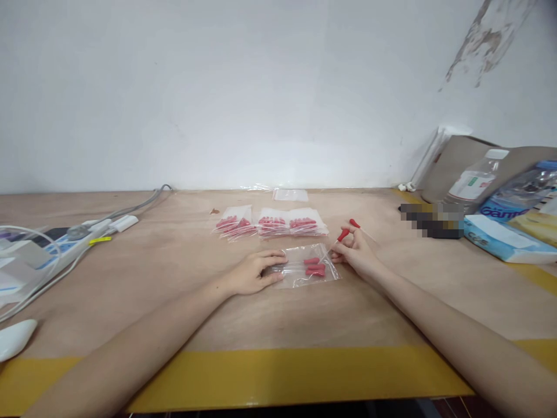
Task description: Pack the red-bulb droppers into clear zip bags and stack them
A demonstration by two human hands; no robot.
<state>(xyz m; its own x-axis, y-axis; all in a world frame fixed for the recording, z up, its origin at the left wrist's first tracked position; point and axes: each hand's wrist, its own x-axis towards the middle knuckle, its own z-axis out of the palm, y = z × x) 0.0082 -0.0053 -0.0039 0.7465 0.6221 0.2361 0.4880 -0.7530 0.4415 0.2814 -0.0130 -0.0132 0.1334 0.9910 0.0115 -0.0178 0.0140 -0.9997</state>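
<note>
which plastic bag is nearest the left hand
The clear bag set apart in front, its edge at the left hand; the other bags lie farther back, toward the wall.

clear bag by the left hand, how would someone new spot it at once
On the brown table, look between the left hand and the right hand. A flat clear bag lies there, with a few red ends showing inside. Unlike the bags grouped farther back, it lies apart, nearer the person, with the left hand at its edge.
</note>
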